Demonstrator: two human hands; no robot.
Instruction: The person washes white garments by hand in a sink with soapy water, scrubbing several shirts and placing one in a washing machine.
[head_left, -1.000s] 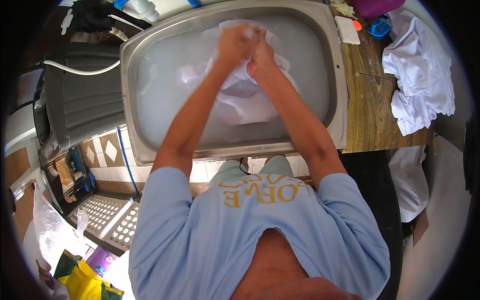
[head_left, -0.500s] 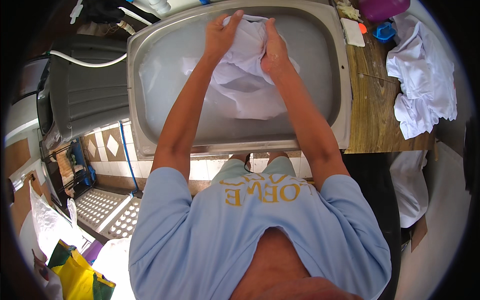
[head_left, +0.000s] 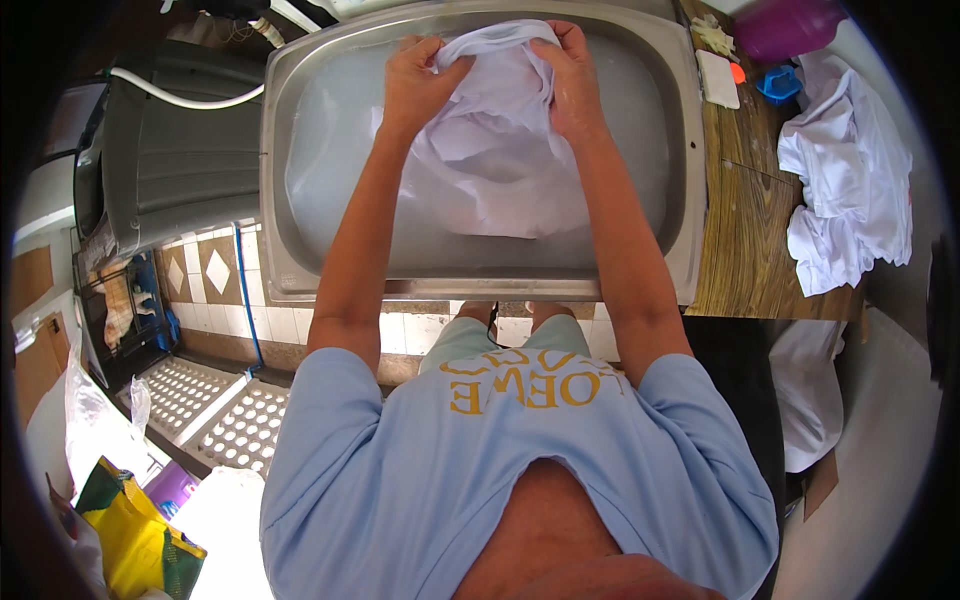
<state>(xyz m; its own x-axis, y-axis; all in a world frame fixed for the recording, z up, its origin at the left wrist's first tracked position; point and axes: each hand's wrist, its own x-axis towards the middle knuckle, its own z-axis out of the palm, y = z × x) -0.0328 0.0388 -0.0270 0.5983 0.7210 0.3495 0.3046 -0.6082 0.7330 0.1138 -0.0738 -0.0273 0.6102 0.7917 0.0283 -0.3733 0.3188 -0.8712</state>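
A wet white garment [head_left: 490, 165] hangs from both my hands over a metal basin [head_left: 290, 285], its lower part lying in cloudy water [head_left: 340, 150]. My left hand [head_left: 422, 85] pinches the cloth's bunched upper edge at its left end, thumb on the inner side. At the right end of that edge, my right hand [head_left: 572, 80] is closed on the fabric. Between the two hands the upper edge forms a curved, thick fold. The fingertips are partly hidden by cloth.
Right of the basin, a wooden countertop [head_left: 740, 240] bears a pile of white clothes [head_left: 850, 180], a blue plastic piece [head_left: 778, 85], a white block [head_left: 717, 80] and a purple container [head_left: 790, 28]. A dark grey ridged lid [head_left: 180, 150] with a white hose [head_left: 180, 98] stands at left.
The garment's upper edge has been spread wider and turned toward me. My right hand has moved up and right and now grips the edge; my left hand has shifted slightly left and down.
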